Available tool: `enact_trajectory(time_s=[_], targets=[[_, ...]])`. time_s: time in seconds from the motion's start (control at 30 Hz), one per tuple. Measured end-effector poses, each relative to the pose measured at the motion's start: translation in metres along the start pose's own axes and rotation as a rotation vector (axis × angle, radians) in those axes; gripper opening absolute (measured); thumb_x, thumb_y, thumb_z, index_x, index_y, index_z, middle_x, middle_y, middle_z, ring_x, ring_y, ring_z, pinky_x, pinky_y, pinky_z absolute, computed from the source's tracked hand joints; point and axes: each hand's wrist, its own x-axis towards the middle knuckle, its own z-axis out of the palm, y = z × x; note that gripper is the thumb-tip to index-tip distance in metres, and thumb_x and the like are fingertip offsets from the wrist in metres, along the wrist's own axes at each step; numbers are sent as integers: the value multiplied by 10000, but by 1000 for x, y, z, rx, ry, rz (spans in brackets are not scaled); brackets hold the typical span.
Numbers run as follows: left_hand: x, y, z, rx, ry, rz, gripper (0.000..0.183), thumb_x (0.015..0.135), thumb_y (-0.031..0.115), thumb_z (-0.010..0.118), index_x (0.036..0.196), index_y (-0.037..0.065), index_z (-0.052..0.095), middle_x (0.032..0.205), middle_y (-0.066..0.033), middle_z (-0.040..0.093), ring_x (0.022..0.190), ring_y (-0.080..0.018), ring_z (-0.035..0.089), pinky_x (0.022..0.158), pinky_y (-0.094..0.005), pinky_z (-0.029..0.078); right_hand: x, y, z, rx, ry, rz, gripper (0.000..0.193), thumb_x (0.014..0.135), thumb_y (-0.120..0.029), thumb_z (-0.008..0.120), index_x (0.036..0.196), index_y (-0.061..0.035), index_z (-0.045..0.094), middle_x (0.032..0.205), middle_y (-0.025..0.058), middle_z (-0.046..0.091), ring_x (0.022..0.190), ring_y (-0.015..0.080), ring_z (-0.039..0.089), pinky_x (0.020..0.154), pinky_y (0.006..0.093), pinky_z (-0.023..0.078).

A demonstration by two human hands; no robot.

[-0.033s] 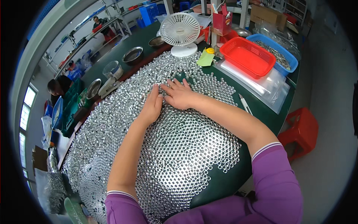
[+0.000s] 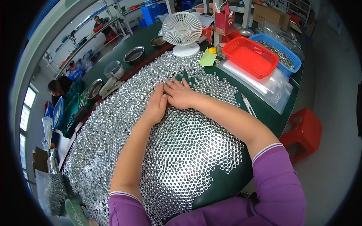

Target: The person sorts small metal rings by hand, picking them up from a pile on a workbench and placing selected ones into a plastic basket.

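A wide spread of small silver metal rings (image 2: 188,147) covers the green table. At its middle, my right hand (image 2: 180,95) lies flat on the rings, palm down with the fingers spread. My left hand (image 2: 156,106) stands on its edge right beside it, fingers stretched out, its thumb side against my right hand. Neither hand grips anything; rings under the palms are hidden. Around and below my hands many rings lie flat in one layer, holes up. Beyond my hands and to the left they are heaped loosely, many tipped on their sides.
A white fan (image 2: 182,32) stands behind the heap. Right of it are a red basket (image 2: 250,56), a blue basket (image 2: 296,67) of metal parts, plastic bags (image 2: 264,88) and a utility knife (image 2: 248,105). Metal bowls (image 2: 134,55) line the back left. A red stool (image 2: 305,130) stands right; a person (image 2: 58,87) sits left.
My left hand has shifted slightly right and up, closing the gap to my right hand. My right hand has moved only a little, and its fingers are slightly closer together.
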Motion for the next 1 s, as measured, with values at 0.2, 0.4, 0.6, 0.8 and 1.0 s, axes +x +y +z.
enact_trajectory(time_s=[0.2,0.4,0.6,0.8,1.0], targets=[[-11,-5,-6,478,-112,-53,525,967,315,250,1380,-9,253,1451,-209,201,1347,-361,179,1095,-460,134,-9,-7,-7,-95,10,154,644,898,-465,318,1424,-109,206,1484,164,135,1368,361,106,1089,528,16],[0,2,2,487,-37,-23,536,953,306,269,1382,-14,230,1421,-206,276,1332,-390,197,1091,-472,141,-1,-2,-9,-93,31,3,652,901,-489,310,1427,-117,207,1475,188,152,1374,344,92,1089,517,-6],[-12,-1,5,369,-30,-14,515,953,278,289,1367,-28,266,1425,-229,248,1335,-385,195,1091,-477,135,-8,-5,2,5,29,100,624,910,-433,315,1411,-71,231,1472,181,162,1373,327,114,1098,505,27],[-4,-9,4,606,48,-73,509,930,255,342,1348,-31,297,1420,-240,252,1324,-403,212,1086,-477,157,-1,22,-10,-204,219,60,605,900,-372,347,1396,-39,252,1470,182,173,1369,332,128,1107,474,43],[0,-2,11,289,34,-22,510,907,202,363,1345,-47,283,1400,-244,284,1309,-410,238,1072,-501,184,-4,7,-3,-3,-4,3,600,917,-406,302,1414,-80,220,1479,161,158,1375,323,106,1109,455,50]])
